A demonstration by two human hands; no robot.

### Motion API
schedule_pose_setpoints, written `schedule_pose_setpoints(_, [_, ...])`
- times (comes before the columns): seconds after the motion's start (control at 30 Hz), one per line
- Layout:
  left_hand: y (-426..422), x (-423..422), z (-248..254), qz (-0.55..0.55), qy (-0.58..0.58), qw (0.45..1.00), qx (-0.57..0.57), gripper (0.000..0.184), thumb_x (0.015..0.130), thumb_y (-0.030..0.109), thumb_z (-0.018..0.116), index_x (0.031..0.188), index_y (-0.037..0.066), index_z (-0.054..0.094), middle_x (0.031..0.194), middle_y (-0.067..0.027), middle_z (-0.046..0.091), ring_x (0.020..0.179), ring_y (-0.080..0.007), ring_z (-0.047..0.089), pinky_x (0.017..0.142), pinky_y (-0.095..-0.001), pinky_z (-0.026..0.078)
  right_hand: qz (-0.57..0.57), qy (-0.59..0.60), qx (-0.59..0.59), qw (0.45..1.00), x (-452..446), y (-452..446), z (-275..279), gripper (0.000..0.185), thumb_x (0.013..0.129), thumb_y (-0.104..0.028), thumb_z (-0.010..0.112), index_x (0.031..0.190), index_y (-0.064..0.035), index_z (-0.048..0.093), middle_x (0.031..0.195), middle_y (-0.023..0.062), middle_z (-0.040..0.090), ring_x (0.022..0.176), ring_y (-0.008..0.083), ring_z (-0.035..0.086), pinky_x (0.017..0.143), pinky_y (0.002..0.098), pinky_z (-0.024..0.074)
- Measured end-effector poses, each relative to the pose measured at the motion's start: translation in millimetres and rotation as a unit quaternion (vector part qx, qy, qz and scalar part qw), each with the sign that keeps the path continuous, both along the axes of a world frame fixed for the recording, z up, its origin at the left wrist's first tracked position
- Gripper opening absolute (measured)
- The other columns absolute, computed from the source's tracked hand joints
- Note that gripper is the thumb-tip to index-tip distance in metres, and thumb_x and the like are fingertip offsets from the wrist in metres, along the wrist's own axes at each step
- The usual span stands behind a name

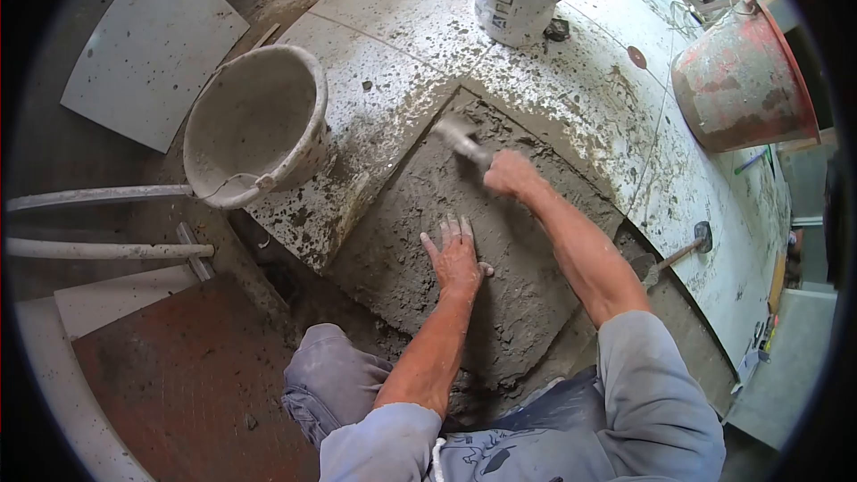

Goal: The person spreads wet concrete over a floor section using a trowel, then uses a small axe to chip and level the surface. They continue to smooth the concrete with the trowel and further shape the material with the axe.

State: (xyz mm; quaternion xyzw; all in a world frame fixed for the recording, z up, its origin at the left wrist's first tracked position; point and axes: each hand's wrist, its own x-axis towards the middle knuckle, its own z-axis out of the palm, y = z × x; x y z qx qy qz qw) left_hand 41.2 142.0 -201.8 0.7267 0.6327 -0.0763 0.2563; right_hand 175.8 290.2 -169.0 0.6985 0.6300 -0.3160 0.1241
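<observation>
A square bed of wet grey mortar (527,241) fills a gap in the tiled floor in front of me. My left hand (457,259) lies on its rough surface, palm down with the fingers spread. Over the mortar's far part, my right hand (511,173) is closed round a short hand tool (461,137) with a pale, mortar-smeared end. Motion blurs this tool, so its exact kind cannot be made out. Right of the mortar lies a mallet (703,236) with a dark head and a wooden handle.
A mortar-coated bucket (303,152) stands at the left, and a red-rimmed bucket (736,80) leans at the right. A printed bag (518,4) rests on the splattered floor tiles (384,62). Loose tile (147,45) and a reddish-brown board (187,375) lie left.
</observation>
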Motion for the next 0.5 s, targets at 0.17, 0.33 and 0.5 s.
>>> schedule_pose_setpoints(0.17, [3.9, 0.8, 1.0, 0.0, 0.015, 1.0, -0.019, 0.11, 0.062, 0.046, 0.082, 0.148, 0.008, 0.025, 0.154, -0.0118, 0.023, 0.143, -0.0256, 0.021, 0.113, -0.0601, 0.01, 0.14, -0.007, 0.038, 0.989, 2.5, -38.1, -5.4, 0.032, 0.068, -0.017, 0.054, 0.09, 0.0021, 0.068, 0.089, 0.0255, 0.067, 0.085, 0.0403, 0.066, 0.078, 0.046, 0.053])
schedule_pose_setpoints(0.33, [1.2, -2.0, -1.2, 0.003, 0.004, 1.0, -0.013, 0.11, 0.062, 0.046, 0.082, 0.148, 0.009, 0.025, 0.154, -0.0113, 0.022, 0.143, -0.0246, 0.02, 0.113, -0.0604, 0.01, -0.069, 0.044, 0.062, 0.995, 6.6, -4.0, -24.1, 0.032, 0.069, -0.017, 0.054, 0.09, 0.0012, 0.069, 0.094, 0.0251, 0.066, 0.09, 0.0396, 0.065, 0.081, 0.046, 0.0525])
schedule_pose_setpoints(0.5, [5.5, 5.7, -0.9, -0.005, 0.029, 1.0, -0.006, 0.11, 0.062, 0.047, 0.082, 0.148, 0.01, 0.024, 0.154, -0.0114, 0.024, 0.143, -0.0246, 0.02, 0.113, -0.0613, 0.009, 0.012, -0.002, 0.032, 0.999, 8.0, -45.4, -2.4, 0.034, 0.068, -0.016, 0.055, 0.092, 0.0026, 0.07, 0.097, 0.0248, 0.067, 0.094, 0.0396, 0.065, 0.085, 0.0454, 0.052])
